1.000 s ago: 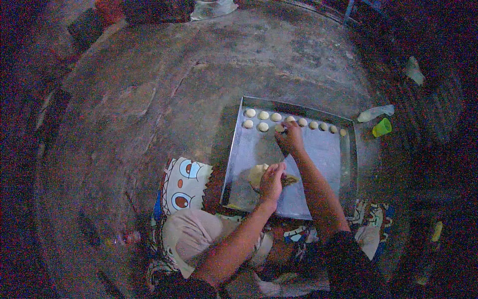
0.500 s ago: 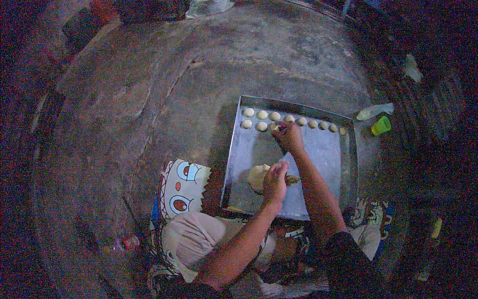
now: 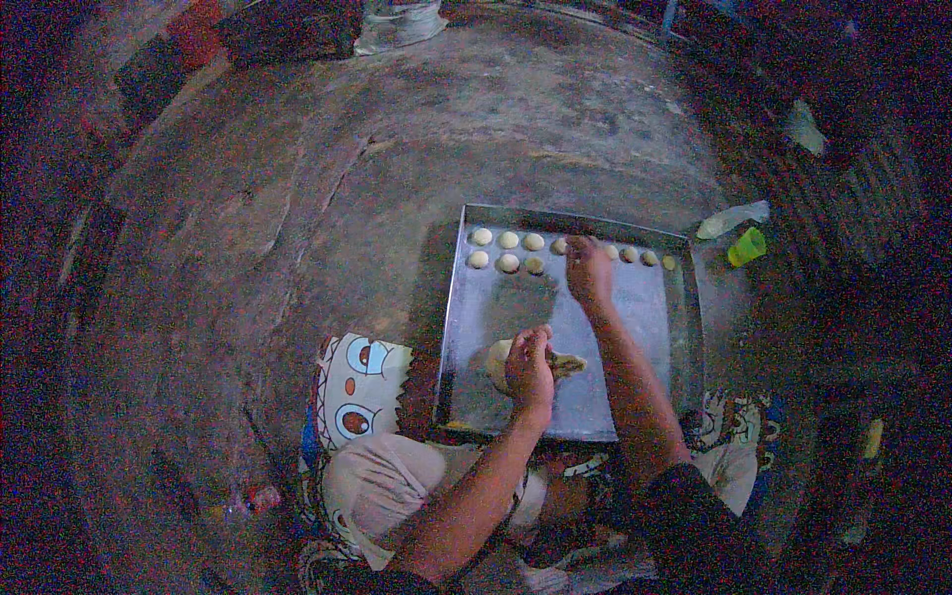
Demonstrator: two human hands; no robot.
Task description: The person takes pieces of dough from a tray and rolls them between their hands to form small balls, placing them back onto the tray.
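A large shallow metal tray (image 3: 635,392) lies in front of my crossed legs. Small round pale dough balls (image 3: 509,240) sit in two rows along its far side, several in the far row and three in the nearer one. Over the nearer part of the tray my left hand (image 3: 531,375) is closed, fingertips pinched together and pointing up; what they hold is too small to make out. A bigger lump of dough (image 3: 497,365) shows left of that hand, and a brownish-green mass (image 3: 568,366) right of it. My right hand (image 3: 591,276), blurred, hovers by the rows with its fingers bent downward.
A yellow-green cup (image 3: 747,247) lies tipped beside the tray's far right corner, near a pale plastic bag (image 3: 733,219). The floor (image 3: 268,218) is worn concrete. A cartoon-faced cloth (image 3: 362,392) spreads at my left knee; a whitish bag (image 3: 399,25) stands at the back.
My right hand has moved right from the nearer row's third ball, which now sits uncovered on the tray. My left hand stays near the lump. The whole view has shifted slightly.
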